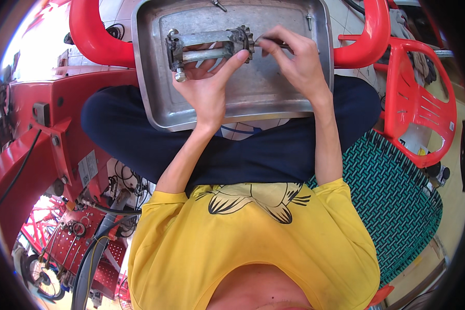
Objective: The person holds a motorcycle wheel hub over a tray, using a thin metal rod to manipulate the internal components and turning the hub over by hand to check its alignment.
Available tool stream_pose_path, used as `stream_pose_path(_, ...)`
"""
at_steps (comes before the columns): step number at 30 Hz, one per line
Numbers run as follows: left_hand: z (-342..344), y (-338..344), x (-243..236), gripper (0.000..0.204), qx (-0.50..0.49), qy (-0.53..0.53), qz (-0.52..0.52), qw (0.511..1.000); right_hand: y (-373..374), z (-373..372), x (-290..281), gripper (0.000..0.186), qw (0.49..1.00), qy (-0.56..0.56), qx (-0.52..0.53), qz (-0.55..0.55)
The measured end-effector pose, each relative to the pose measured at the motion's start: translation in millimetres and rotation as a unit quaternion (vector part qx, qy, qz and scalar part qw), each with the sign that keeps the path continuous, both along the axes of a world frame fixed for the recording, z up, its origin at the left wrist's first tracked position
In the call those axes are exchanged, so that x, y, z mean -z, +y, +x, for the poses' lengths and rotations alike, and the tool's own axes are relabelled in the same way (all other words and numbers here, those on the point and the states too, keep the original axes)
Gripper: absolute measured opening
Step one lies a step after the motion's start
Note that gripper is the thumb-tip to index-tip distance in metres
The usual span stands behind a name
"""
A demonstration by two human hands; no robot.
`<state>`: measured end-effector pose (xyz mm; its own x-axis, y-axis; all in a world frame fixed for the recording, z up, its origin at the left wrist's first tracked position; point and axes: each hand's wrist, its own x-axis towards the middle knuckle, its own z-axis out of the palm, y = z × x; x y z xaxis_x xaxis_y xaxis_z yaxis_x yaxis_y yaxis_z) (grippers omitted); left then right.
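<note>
My left hand (204, 90) is wrapped from below around a greasy metal assembly (206, 37), its thumb near the toothed right end. The assembly has two parallel bars, an end piece with bolts on the left, and a toothed wheel (249, 44) on the right. With fingers pinched beside that wheel, my right hand (297, 62) grips a thin dark rod-like piece (284, 46), mostly hidden by the fingers. Both hands are above a shallow metal tray (232, 111), which spans my crossed legs.
A small bolt (218, 5) and another bolt-like part (309, 21) lie in the tray. Red curved tubes (101, 49) stand beyond it. On the right is a red plastic chair back (418, 98) with a green woven seat (392, 201); red machinery (36, 113) stands at the left.
</note>
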<state>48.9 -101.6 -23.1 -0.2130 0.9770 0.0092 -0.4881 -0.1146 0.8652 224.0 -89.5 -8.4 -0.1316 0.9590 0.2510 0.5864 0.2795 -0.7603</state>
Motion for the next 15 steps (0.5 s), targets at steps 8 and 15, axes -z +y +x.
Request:
stream_pose_path(8, -0.3, -2.3, -3.3, 0.053, 0.0, 0.009, 0.0, 1.0, 1.5, -0.5, 4.3, 0.019, 0.999, 0.02, -0.003, 0.026)
stream_pose_path(15, -0.3, -5.2, -4.1, 0.053, 0.004, 0.011, -0.009, 1.0, 0.5, 2.9, 6.6, 0.018, 1.0, -0.015, 0.005, -0.001)
